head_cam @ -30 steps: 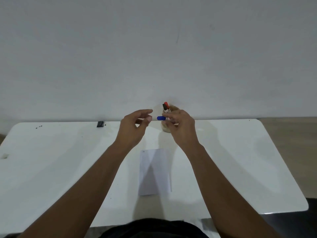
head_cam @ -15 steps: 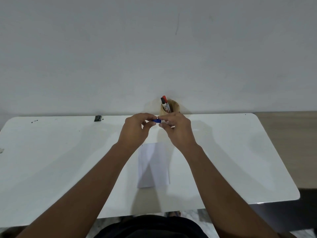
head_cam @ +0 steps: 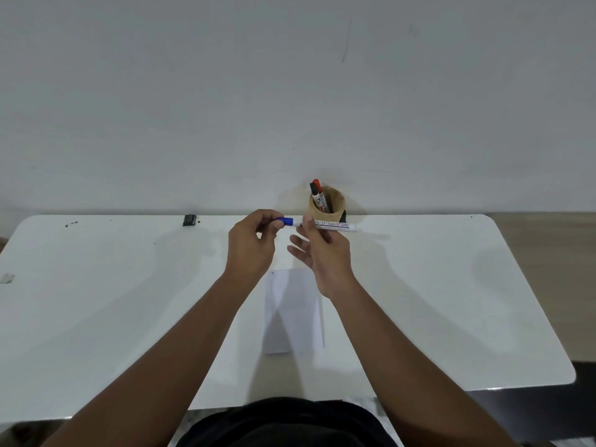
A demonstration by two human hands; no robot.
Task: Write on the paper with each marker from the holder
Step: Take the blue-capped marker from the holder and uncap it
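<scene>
Left hand (head_cam: 251, 246) grips blue cap (head_cam: 286, 221) (tip hidden).

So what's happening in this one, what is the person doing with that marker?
A person holds a blue-capped marker level above the white table. The right hand pinches its white barrel, while the left hand grips the blue cap, seemingly about to pull it off; the cap is on. A sheet of paper lies below the hands with hardly any marks. A red marker and a black marker stand in the wooden holder by the wall.
</scene>
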